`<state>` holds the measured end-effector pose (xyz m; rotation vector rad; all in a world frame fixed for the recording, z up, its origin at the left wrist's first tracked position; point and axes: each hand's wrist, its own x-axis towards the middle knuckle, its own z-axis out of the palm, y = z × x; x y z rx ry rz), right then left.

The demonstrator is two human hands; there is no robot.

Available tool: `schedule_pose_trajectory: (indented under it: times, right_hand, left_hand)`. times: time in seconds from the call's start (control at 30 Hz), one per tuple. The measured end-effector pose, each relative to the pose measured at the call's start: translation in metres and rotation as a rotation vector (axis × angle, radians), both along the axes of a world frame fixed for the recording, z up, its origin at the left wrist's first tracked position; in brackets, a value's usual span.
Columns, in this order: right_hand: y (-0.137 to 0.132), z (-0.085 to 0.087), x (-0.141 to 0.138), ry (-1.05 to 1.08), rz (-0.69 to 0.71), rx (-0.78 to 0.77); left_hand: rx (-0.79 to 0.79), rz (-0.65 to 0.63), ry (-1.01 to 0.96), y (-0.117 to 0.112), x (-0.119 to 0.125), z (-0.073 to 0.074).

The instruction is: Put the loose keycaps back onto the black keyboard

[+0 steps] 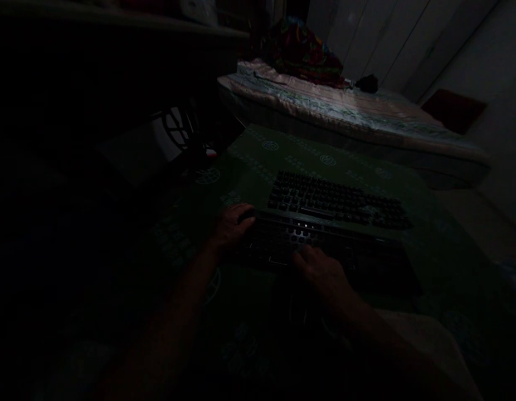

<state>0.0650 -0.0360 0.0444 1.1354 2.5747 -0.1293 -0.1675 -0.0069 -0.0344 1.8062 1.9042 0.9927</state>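
The scene is very dark. Two black keyboards lie on a green printed cloth (249, 161). The far keyboard (337, 200) lies free. The near keyboard (325, 248) has both hands on it. My left hand (232, 225) rests at its left end, fingers curled over the edge. My right hand (322, 273) lies flat on the keys near the middle, fingers stretched forward. Whether the left hand grips the keyboard or only touches it is hard to see.
A bed with a pale quilt (345, 111) runs behind the cloth, with a bright patterned bundle (303, 50) and a small dark object (366, 83) on it. A white item with black lines (174, 131) sits at the left. Pale wall panels stand behind.
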Motion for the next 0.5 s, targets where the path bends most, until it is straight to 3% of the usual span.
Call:
schedule_pose_trajectory:
  times: [0.1, 0.27, 0.5]
  right_hand:
    - [-0.002, 0.002, -0.005, 0.021, 0.036, -0.002]
    - [0.015, 0.003, -0.020, 0.010, -0.019, 0.093]
    - [-0.005, 0.003, -0.027, 0.042, 0.158, -0.041]
  left_hand:
    - [0.016, -0.007, -0.005, -0.001, 0.001, 0.000]
    - [0.015, -0.018, 0.004, -0.003, 0.002, 0.002]
    - [0.015, -0.015, -0.004, -0.002, 0.000, -0.001]
